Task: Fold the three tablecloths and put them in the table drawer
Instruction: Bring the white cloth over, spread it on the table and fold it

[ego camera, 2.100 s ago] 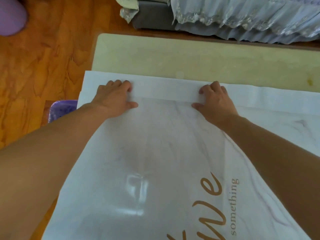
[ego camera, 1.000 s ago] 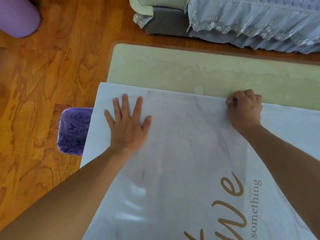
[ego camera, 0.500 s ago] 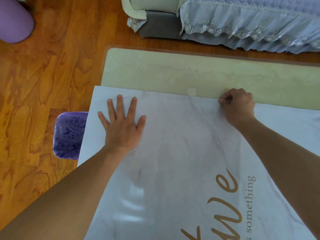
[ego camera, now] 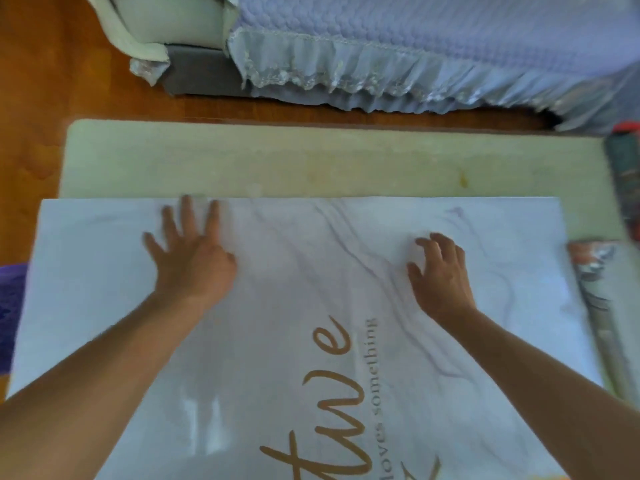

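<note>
Two hands rest on one white tablecloth [ego camera: 346,306] that covers most of the desk [ego camera: 311,164], its far edge lying short of the desk's far edge and leaving a bare strip. The left hand [ego camera: 190,258] lies flat with fingers spread near the far left corner of the cloth, grasping nothing. The right hand [ego camera: 440,271] sits toward the far right, fingers loosely bent with tips on the surface, also grasping nothing. Gold lettering [ego camera: 332,393] runs toward the near edge. A patterned cloth [ego camera: 595,306] lies along the desk's right edge, partly under the white one. Judged from its sheen and flat lie, the tablecloth is light, pliable and likely slippery; best taken by pinching its far corners. No drawer is visible.
</note>
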The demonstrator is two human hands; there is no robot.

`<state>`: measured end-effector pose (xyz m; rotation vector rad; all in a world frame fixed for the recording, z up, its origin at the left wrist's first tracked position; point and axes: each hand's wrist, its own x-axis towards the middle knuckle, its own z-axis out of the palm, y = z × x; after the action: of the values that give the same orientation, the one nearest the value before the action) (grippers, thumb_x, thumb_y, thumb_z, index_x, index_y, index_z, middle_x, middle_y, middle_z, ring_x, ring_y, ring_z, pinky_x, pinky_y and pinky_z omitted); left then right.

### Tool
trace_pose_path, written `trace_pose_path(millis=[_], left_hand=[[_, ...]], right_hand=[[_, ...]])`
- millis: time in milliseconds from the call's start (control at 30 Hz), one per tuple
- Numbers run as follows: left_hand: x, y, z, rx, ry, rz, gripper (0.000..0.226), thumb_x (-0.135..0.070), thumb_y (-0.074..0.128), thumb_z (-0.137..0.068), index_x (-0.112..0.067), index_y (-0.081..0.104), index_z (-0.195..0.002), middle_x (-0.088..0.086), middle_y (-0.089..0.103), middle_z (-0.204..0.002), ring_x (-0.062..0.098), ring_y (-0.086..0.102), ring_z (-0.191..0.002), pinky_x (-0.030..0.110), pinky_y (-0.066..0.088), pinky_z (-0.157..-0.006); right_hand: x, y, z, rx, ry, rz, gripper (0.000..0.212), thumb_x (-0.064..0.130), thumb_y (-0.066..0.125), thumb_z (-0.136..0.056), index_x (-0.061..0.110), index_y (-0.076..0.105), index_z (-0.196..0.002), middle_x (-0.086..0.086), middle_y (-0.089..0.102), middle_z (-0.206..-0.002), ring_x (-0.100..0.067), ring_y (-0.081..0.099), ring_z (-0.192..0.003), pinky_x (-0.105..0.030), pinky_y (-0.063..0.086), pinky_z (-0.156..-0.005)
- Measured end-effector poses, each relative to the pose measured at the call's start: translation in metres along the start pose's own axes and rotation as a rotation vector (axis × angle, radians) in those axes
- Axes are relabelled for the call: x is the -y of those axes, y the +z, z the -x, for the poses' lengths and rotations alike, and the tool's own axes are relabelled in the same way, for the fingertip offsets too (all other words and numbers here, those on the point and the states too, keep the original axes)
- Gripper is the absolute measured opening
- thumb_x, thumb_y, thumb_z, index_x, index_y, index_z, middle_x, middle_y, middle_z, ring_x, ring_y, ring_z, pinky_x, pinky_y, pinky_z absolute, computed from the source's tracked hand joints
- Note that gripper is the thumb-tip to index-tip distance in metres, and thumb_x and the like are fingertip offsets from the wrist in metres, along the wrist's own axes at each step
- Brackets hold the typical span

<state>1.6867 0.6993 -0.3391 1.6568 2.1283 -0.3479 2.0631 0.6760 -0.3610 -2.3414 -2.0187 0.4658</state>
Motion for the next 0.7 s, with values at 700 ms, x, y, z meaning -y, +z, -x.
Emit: trace_pose_path(millis=[700], left_hand=[[-0.283,0.060,0.047,0.371,0.038,-0.156,0.134,-0.068,0.082,-0.066,-0.036,-0.012,-0.155,0.005,-0.031,-0.158,0.043,-0.021,-0.150,0.070,0.033,-0.110]], right_hand=[[-0.293,-0.096,-0.160,-0.028,0.638,-0.460,0.040,0.030,0.063,-0.094,0.009,0.058,-0.128,-0.014,0.062,-0.128,-0.032,0.054,-0.123,-0.032,0.042,-0.095]])
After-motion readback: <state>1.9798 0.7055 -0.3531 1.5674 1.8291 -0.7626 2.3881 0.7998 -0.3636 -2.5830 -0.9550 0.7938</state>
